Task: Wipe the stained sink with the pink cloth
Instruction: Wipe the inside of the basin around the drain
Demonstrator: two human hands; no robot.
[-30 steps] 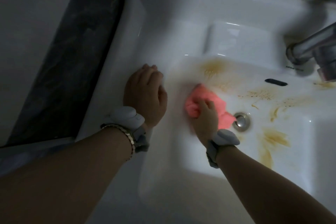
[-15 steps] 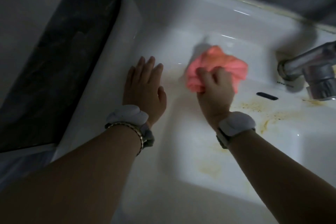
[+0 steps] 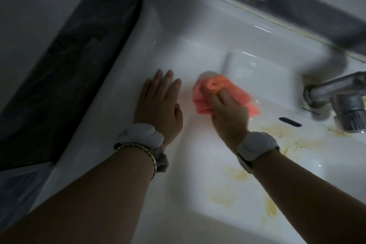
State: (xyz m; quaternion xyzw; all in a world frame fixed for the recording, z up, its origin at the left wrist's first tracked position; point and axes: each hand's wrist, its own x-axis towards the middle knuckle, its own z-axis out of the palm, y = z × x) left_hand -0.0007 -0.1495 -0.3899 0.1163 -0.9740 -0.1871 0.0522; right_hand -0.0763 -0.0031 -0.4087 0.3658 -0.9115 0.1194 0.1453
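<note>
A white ceramic sink (image 3: 174, 49) fills the view, with yellow-brown stains (image 3: 233, 182) on the basin floor and more stains near the overflow slot (image 3: 290, 121). My right hand (image 3: 229, 113) is shut on the bunched pink cloth (image 3: 210, 87), pressing it against the basin's upper left wall just below the rim. My left hand (image 3: 160, 103) lies flat with fingers spread on the sink's left rim, beside the cloth. Both wrists carry white bands.
A chrome faucet (image 3: 336, 97) juts in from the right above the basin. A dark marbled counter edge (image 3: 75, 65) borders the sink on the left and along the back. The scene is dim.
My right hand carried the cloth from beside the drain up the basin wall, then left toward my left hand. The stain at the upper left wall no longer shows. My left hand flattened.
</note>
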